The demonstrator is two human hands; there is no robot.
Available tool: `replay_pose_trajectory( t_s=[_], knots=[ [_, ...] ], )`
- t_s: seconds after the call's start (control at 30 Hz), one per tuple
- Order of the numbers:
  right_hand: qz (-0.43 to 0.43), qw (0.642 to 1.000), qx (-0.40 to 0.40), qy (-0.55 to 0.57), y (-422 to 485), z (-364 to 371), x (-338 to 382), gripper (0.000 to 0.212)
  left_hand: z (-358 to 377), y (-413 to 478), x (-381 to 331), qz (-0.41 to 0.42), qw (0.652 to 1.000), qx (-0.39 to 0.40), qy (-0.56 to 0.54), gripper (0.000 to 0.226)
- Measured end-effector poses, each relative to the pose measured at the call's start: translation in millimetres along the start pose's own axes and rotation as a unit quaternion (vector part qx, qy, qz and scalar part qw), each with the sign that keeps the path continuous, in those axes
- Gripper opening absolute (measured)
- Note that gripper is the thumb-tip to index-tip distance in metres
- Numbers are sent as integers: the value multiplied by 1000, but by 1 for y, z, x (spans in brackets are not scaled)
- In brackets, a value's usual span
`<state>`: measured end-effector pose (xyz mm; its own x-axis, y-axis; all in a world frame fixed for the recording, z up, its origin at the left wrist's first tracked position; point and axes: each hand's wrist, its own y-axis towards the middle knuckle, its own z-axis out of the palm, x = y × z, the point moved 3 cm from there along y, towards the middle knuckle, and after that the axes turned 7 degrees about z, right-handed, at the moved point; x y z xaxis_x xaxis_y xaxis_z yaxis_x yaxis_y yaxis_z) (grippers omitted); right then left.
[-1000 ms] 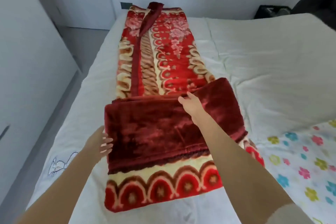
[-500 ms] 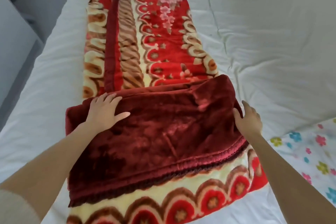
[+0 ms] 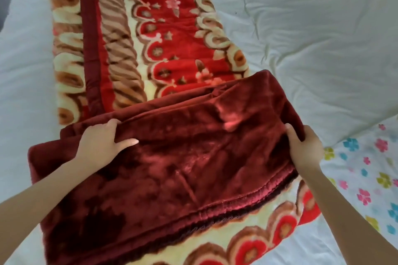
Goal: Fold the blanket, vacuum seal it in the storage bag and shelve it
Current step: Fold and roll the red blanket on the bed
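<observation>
A long red blanket (image 3: 172, 49) with cream and brown patterns lies lengthwise on the bed, folded into a narrow strip. Its near end is turned over, showing the plain maroon underside (image 3: 183, 157). My left hand (image 3: 101, 142) grips the far left part of that maroon fold, fingers tucked over its edge and thumb on top. My right hand (image 3: 303, 146) grips the fold's right edge, fingers curled round the thick fabric. No storage bag or vacuum is in view.
The bed has a white quilt (image 3: 323, 49), rumpled to the right of the blanket. A white sheet with coloured flowers (image 3: 366, 174) covers the near right corner. The bed's left edge runs along the left side of the frame.
My left hand went from the blanket's left side onto the maroon fold and now grips its far edge. My right hand shifted from the fold's middle to its right edge. The view moved closer.
</observation>
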<state>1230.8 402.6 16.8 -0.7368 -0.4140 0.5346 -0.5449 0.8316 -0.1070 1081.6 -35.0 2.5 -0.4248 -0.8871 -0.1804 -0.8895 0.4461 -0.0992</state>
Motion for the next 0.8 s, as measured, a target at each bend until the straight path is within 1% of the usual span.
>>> replay_pose_trajectory(
  t_s=[0.03, 0.07, 0.1, 0.13, 0.17, 0.2, 0.23, 0.27, 0.3, 0.33, 0.37, 0.43, 0.5, 0.57, 0.63, 0.67, 0.7, 0.73, 0.77, 0.8],
  knots=[
    [-2, 1000, -13, 14, -1, -10, 4, 36, -10, 5, 4, -12, 999, -3, -36, 53],
    [-5, 999, -37, 34, 0, -20, 8, 37, -24, 11, 6, -19, 998, -27, -60, 44],
    [-5, 996, -63, 59, 4, -27, 14, 37, -39, 21, 10, -28, 995, -68, -73, 39],
    [5, 993, -83, 80, 13, -28, 17, 37, -52, 34, 16, -44, 990, -107, -79, 37],
    [18, 993, -86, 84, 26, -22, 22, 38, -57, 49, 26, -57, 985, -141, -81, 38],
    [34, 996, -61, 61, 41, -6, 27, 40, -54, 68, 35, -64, 983, -158, -73, 42],
    [40, 999, -9, 7, 57, 17, 29, 46, -45, 86, 42, -69, 985, -149, -57, 48],
    [35, 996, 65, -55, 67, 42, 30, 53, -29, 98, 47, -77, 991, -104, -29, 58],
    [34, 984, 134, -111, 75, 66, 26, 61, -9, 105, 49, -90, 995, -51, -6, 66],
    [32, 973, 174, -151, 79, 83, 23, 66, 9, 107, 50, -114, 993, -10, 6, 70],
    [28, 967, 189, -166, 81, 91, 20, 68, 23, 103, 49, -140, 990, 9, 20, 67],
    [13, 973, 175, -148, 74, 80, 12, 65, 32, 84, 48, -168, 986, -1, 13, 59],
    [21, 986, 136, -96, 50, 48, -12, 65, 19, 51, 50, -210, 977, -16, -17, 64],
    [88, 992, 91, -20, 7, 11, -53, 77, 12, 3, 64, -275, 960, -20, -57, 78],
    [172, 982, 59, 48, -49, -18, -95, 91, 17, -67, 77, -350, 930, 20, -111, 100],
    [220, 969, 59, 98, -75, -25, -114, 98, 23, -105, 78, -390, 905, 38, -167, 109],
    [279, 941, 85, 174, -99, -25, -129, 101, 29, -139, 74, -419, 872, 45, -249, 113],
    [339, 894, 140, 257, -120, -20, -135, 101, 34, -168, 64, -444, 828, 50, -340, 106],
    [384, 834, 209, 335, -139, -12, -135, 104, 35, -191, 48, -460, 780, 65, -420, 88],
    [409, 773, 276, 398, -157, -4, -131, 108, 39, -209, 35, -465, 728, 71, -498, 69]
  ],
)
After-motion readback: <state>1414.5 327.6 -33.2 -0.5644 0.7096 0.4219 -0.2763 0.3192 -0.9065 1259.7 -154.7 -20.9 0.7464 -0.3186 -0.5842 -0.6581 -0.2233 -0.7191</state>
